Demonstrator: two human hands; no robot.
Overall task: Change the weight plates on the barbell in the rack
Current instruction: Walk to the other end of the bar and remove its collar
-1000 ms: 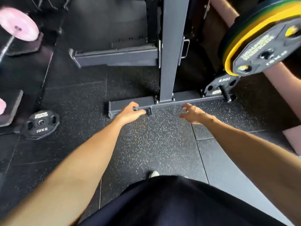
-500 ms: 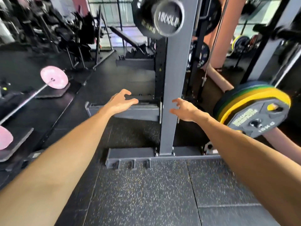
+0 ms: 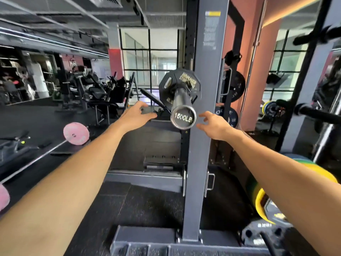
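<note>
Both hands reach forward with fingers spread and loose, holding nothing. The left hand (image 3: 135, 115) hangs just left of the barbell sleeve (image 3: 181, 105), the right hand (image 3: 215, 124) just right of its end cap, neither touching it. The sleeve points toward the camera and juts past the grey rack upright (image 3: 206, 115). One black weight plate (image 3: 180, 85) sits on the sleeve, back toward the upright. At the rack's lower right corner, a stack of green and yellow plates (image 3: 262, 204) sits on a storage peg. A pink-plated barbell (image 3: 75, 133) lies on the floor, far left.
</note>
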